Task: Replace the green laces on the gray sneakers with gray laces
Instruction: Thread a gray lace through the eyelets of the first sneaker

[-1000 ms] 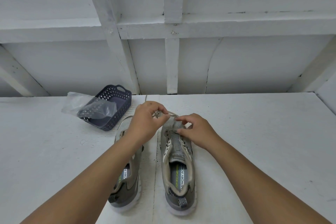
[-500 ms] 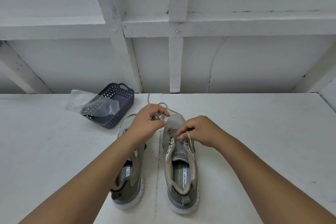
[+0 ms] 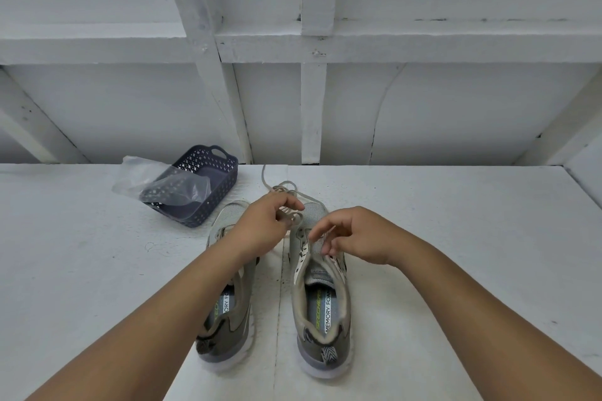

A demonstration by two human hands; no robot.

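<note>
Gray lace (image 3: 282,187) is held bunched in the left hand (image 3: 260,226), whose fingers are curled round a few loops above the toe of the right-hand sneaker (image 3: 321,290). More slack trails on the white tabletop (image 3: 456,254) beyond the toe, towards the wall.

Change over the last second: the right hand (image 3: 353,234), earlier seen pinching at the foremost eyelets with fingertips tucked close, is now lifted slightly, and a short run of lace is pinched between thumb and fingertips over the upper eyelet row. The left hand has shifted a little toward the shoe's toe. Taken as a judgement, one pass through an eyelet is being drawn up and lacing of this shoe is in its early rows; most eyelets look unfilled, though the hands cover part of them.

Count:
- sneakers: two, side by side, heels toward the camera; the left-hand sneaker (image 3: 228,309) is partly covered by the left forearm, and no lace is seen in it.
- gray lace: one identified with certainty; a second cannot be made out.
- green laces: none visible.
- dark basket (image 3: 213,185): one, beyond and left of the shoes.
- clear plastic bag (image 3: 143,177): one, draped over the basket's rim.
</note>
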